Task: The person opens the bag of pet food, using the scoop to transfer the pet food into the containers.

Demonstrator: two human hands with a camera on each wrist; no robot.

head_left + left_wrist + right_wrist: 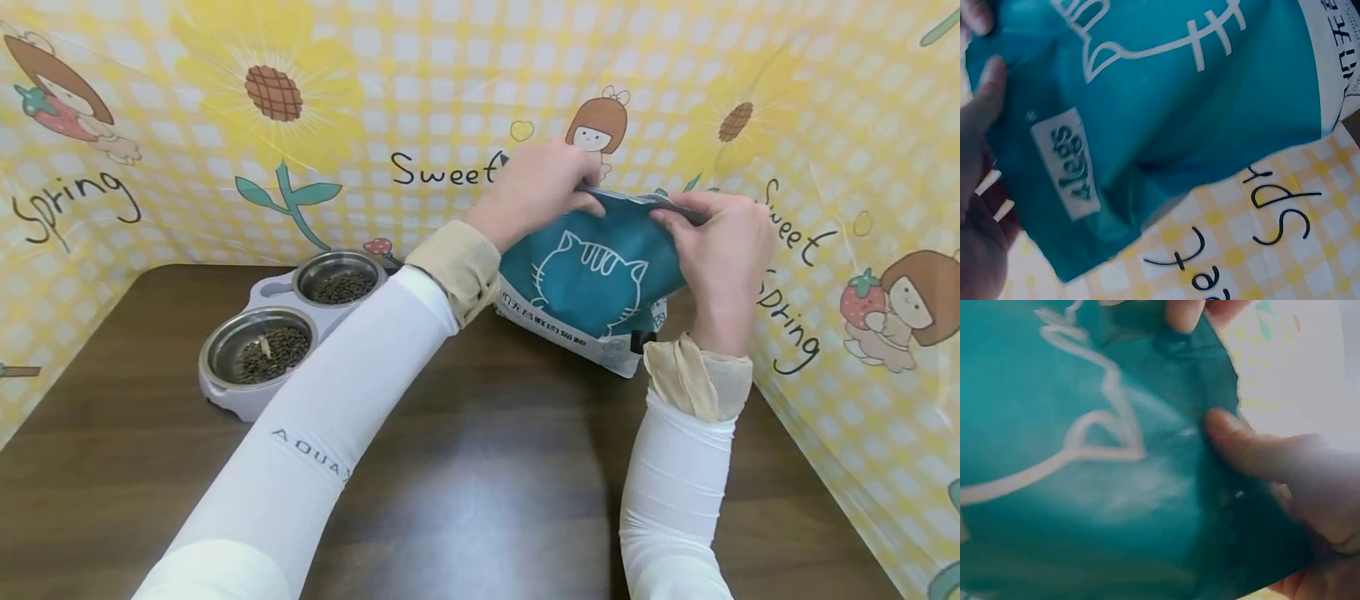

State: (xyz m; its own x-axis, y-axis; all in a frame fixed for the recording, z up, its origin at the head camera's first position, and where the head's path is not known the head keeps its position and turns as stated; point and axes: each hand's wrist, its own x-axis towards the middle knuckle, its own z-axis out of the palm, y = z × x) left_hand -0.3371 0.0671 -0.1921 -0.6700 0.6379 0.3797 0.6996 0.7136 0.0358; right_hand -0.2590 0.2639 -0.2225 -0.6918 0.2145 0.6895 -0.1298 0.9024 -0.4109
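Note:
A teal cat food bag (592,267) with a white cat outline and a white lower band stands at the back right of the table. My left hand (542,185) pinches its top edge on the left, thumb on the front face. On the right part of that edge, my right hand (723,250) grips the bag between thumb and fingers. Up close in the left wrist view, the left thumb (991,94) presses the teal film near a "4legs" label. In the right wrist view the right thumb (1241,444) lies on the bag's front. The bag's inside is hidden.
At the left of the wooden table (480,467) stands a light double feeder (324,318) with two steel bowls. Brown kibble (273,354) lies in both; a pale piece sits on the front portion. A yellow checked cloth (450,83) hangs behind and beside the table.

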